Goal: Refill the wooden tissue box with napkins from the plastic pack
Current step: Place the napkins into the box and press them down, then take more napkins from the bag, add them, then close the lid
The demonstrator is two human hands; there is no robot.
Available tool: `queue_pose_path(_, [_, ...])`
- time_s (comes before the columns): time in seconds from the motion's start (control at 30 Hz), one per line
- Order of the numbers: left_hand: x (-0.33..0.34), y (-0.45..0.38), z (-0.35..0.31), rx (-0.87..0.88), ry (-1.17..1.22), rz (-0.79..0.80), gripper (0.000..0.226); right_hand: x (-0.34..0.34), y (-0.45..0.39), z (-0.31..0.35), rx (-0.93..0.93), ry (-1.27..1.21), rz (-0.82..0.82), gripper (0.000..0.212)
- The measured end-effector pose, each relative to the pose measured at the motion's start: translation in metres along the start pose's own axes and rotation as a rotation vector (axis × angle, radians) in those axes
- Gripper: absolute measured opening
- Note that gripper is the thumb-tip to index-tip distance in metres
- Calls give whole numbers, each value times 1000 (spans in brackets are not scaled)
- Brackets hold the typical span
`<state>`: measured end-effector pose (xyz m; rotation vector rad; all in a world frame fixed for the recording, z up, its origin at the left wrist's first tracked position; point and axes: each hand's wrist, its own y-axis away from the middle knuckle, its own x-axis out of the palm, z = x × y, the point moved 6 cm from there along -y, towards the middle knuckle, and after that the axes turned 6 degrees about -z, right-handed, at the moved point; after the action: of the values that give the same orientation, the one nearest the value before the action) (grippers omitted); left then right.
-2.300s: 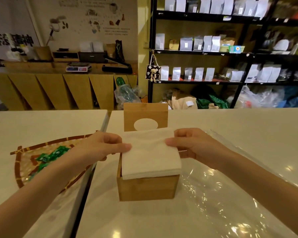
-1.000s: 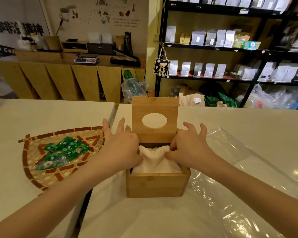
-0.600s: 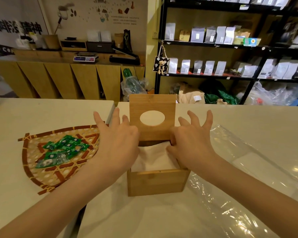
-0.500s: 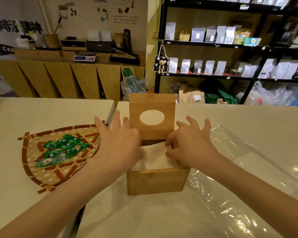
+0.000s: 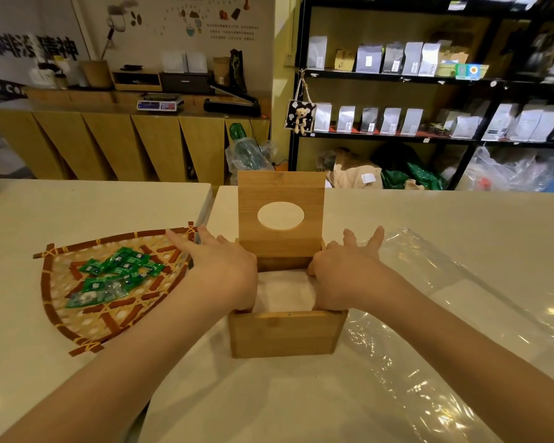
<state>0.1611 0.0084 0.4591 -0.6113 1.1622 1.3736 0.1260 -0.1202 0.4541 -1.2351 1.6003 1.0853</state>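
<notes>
From the head view, we see the wooden tissue box (image 5: 287, 332) standing on the white table (image 5: 269, 404) in front of us, its hinged lid (image 5: 281, 215) propped upright at the back so the top stays free for loading. The napkins (image 5: 285, 292) already sit inside, their white top below the rim. Our left hand (image 5: 219, 276) lies over the box's left edge and our right hand (image 5: 343, 273) over its right edge, both with fingers spread and straight, palms down on the stack; we judge they are pressing the napkins down so they settle flat and the lid can shut. The thumbs seem to reach inside, though we cannot tell exactly where they touch. The plastic pack (image 5: 445, 330) lies flat and see-through on the table just right of the box, apparently emptied. A woven tray (image 5: 58, 314) holding green sweets (image 5: 115, 276) rests on the neighbouring table to the left, near our left forearm. What seems left is closing the lid.
</notes>
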Motion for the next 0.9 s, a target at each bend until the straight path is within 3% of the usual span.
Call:
queue_pose_path(0.37, [-1,10,-6,21,-45,-7,48,-9,11,4,-13,8,12,26])
queue_pose_path(0.47, [-6,17,-1,47,-39,-28,38,-13,18,-3,-131,-264,24,38])
queue_pose_path(0.6, [-47,52,-2,158,-10,-202,36,-28,45,-37,-237,-644,-178,42])
queue_pose_path(0.73, [-88,110,-44,478,82,-573,41,-12,77,-91,-152,-761,-341,45])
queue_pose_path(0.83, [-93,141,-106,967,237,-636,40,13,105,-135,-58,-740,-433,44])
queue_pose_path(0.9, [-87,146,-150,1191,309,-595,39,34,128,-164,32,-728,-466,43])
